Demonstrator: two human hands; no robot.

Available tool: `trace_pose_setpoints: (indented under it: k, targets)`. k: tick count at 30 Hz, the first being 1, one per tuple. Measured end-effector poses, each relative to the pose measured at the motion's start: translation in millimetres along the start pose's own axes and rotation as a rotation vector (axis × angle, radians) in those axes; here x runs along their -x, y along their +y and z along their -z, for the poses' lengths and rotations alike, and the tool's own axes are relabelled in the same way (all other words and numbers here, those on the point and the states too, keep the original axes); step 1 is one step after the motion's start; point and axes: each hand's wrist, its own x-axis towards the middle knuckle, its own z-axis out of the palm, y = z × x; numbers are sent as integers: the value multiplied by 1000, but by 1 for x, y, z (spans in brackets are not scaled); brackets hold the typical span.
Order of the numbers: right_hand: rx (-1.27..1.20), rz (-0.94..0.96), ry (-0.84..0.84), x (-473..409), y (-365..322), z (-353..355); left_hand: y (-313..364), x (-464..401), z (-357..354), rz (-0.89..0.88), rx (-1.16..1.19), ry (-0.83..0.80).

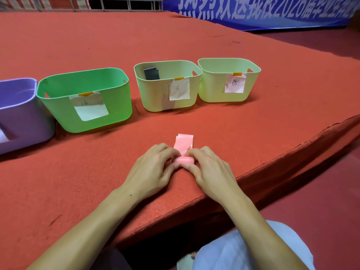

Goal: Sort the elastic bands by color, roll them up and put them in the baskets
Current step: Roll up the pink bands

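A pink elastic band point(183, 143) lies on the red carpeted surface near its front edge, its near end wound into a small roll between my fingers. My left hand point(151, 170) pinches the roll from the left and my right hand point(209, 168) from the right. The flat tail of the band points away from me. Behind it stand a purple basket point(17, 121), a green basket point(58, 106), a pale green basket point(153, 98) with a dark grey band point(151, 73) inside, and a second pale green basket point(214, 90) with a pink label.
Each basket carries a taped paper label on its front wall. The platform's front edge point(253, 168) runs diagonally right under my hands, with a drop to the darker floor on the right. A blue banner point(263, 10) hangs at the back.
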Motion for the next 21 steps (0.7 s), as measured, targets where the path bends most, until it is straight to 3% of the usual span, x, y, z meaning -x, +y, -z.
trace_pose_setpoints:
  k: [21]
  targets:
    - [-23, -62, 92, 0, -12, 0, -3, -7, -4, 57, -4, 31]
